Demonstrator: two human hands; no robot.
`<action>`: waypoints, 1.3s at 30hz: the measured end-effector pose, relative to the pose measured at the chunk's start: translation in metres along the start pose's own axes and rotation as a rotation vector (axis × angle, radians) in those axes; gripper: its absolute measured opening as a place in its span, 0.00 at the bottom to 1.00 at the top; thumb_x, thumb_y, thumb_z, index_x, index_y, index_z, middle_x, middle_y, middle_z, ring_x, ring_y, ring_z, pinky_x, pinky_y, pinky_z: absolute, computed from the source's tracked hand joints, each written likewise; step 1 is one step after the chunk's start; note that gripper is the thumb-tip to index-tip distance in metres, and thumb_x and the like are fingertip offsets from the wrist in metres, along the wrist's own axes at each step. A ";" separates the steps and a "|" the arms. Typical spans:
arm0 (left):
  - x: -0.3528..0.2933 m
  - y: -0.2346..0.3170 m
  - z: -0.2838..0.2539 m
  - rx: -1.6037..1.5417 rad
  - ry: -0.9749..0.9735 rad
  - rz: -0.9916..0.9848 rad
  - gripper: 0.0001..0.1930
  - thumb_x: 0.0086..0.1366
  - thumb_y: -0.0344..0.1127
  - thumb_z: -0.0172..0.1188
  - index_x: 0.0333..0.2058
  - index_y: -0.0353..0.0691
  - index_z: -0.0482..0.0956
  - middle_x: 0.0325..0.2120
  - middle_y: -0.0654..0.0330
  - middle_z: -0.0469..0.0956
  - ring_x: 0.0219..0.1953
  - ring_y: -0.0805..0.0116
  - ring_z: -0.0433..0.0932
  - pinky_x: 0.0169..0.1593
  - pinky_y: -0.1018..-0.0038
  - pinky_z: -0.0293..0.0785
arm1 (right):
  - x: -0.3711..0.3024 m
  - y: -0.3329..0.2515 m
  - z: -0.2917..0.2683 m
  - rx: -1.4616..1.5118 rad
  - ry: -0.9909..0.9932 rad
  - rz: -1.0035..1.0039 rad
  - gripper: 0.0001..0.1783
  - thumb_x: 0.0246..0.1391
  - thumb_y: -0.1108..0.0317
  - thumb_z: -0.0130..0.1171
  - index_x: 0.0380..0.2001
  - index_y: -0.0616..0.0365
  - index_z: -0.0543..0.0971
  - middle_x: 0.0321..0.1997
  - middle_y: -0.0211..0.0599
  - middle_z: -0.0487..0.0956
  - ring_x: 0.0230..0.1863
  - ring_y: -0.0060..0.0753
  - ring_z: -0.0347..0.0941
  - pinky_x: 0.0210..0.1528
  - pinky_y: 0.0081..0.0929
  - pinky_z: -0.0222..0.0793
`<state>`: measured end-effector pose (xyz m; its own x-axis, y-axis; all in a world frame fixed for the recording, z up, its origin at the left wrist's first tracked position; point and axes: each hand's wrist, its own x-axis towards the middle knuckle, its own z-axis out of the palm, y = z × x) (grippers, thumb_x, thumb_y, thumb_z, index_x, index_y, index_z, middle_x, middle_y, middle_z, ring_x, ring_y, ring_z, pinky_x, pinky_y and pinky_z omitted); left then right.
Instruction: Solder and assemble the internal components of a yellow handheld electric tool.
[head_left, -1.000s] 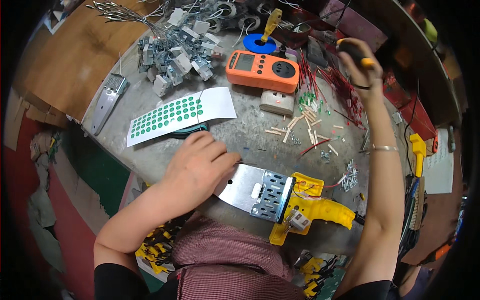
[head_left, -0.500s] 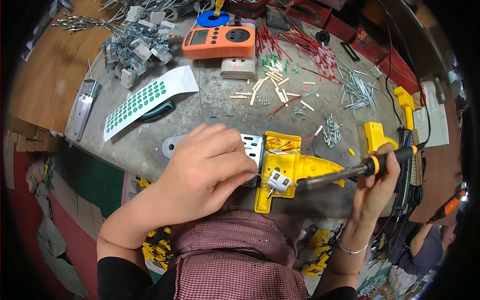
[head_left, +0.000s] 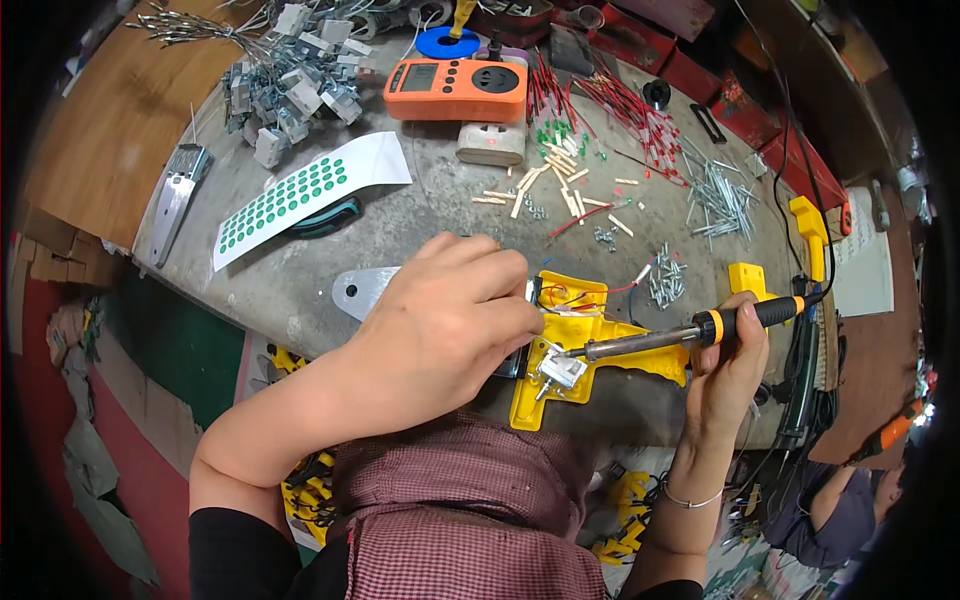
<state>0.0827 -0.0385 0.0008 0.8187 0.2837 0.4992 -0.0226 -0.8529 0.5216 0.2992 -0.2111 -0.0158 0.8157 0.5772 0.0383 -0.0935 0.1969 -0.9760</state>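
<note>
My right hand (head_left: 735, 365) grips a soldering iron (head_left: 645, 342) by its black and orange handle. The iron points left, its tip at the top of a small white and metal toggle switch (head_left: 566, 372). That switch sits on a yellow plastic housing half (head_left: 640, 362) with thin red and blue wires (head_left: 580, 294) inside. Beside the switch, my left hand (head_left: 450, 315) has thumb and fingers pinched; what they hold is too small to make out. Under this hand lies a slotted metal plate (head_left: 362, 290), largely hidden.
An orange multimeter (head_left: 455, 90), a sheet of green round stickers (head_left: 300, 195), piled metal-and-white parts (head_left: 290, 85), red wires (head_left: 640, 115) and loose screws (head_left: 668, 280) lie on the grey bench. More yellow plastic parts (head_left: 808, 235) stand at the right. A person (head_left: 840, 510) is at lower right.
The soldering iron has moved left, its tip coming onto the switch. My left hand has shifted slightly right, closer to the switch. The whole view has shifted a little.
</note>
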 end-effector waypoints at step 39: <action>0.011 -0.011 -0.034 0.598 -0.158 -0.115 0.04 0.45 0.28 0.64 0.23 0.39 0.78 0.24 0.60 0.70 0.34 0.59 0.71 0.42 0.65 0.67 | 0.002 -0.003 0.003 -0.042 -0.021 0.009 0.15 0.61 0.57 0.54 0.29 0.57 0.69 0.17 0.27 0.68 0.12 0.13 0.56 0.14 0.14 0.49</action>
<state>0.0724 -0.0106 0.0240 0.8726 0.3592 0.3308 0.3582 -0.9313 0.0663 0.2990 -0.2080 -0.0124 0.8026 0.5955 0.0337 -0.0764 0.1587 -0.9844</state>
